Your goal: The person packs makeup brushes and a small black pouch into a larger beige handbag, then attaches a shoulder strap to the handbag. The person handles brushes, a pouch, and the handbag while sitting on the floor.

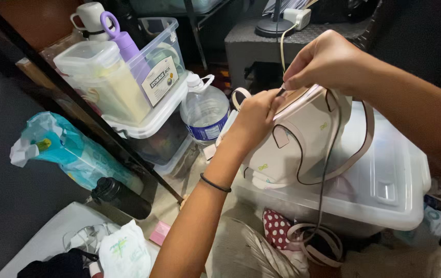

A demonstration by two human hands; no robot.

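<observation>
While the cream bag (303, 139) sits on a clear plastic box (385, 190), the left hand (254, 116) grips its top edge and the right hand (323, 59) pinches the zipper pull.

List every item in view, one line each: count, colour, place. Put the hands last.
cream leather handbag with pink straps: one, on the clear bin lid, centre.
clear plastic storage bin with lid: one, right, under the handbag.
thin dark cable: one, draped over the handbag.
large clear water jug: one, blue label, centre left.
stacked clear plastic boxes: several, upper left.
lilac bottle with loop cap: one, inside a box.
white flask: one, top left.
teal plastic bag: one, left.
black bottle: one, lying lower left.
red polka-dot fabric: one, below the bin.
left hand: black wristband, fingers at the handbag's top opening.
right hand: fingers pinching the same opening.
</observation>
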